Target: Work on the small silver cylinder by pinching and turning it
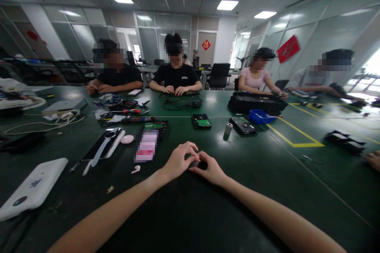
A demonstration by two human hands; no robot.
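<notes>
My left hand and my right hand meet just above the green tabletop, fingers curled and fingertips close together. Between them a small grey round piece shows in part; the fingers cover most of it, and its kind cannot be made out. Beyond the hands lies a hard drive with a green circuit board. A silver cylinder stands upright to its right, beside a second hard drive. Left of my hands are a phone with a lit screen and a pink earbud.
A white power bank lies at the left, near a watch and a pink round case. Farther off are a red screwdriver, black cables, a blue tray and a black casing. Several people sit across the table.
</notes>
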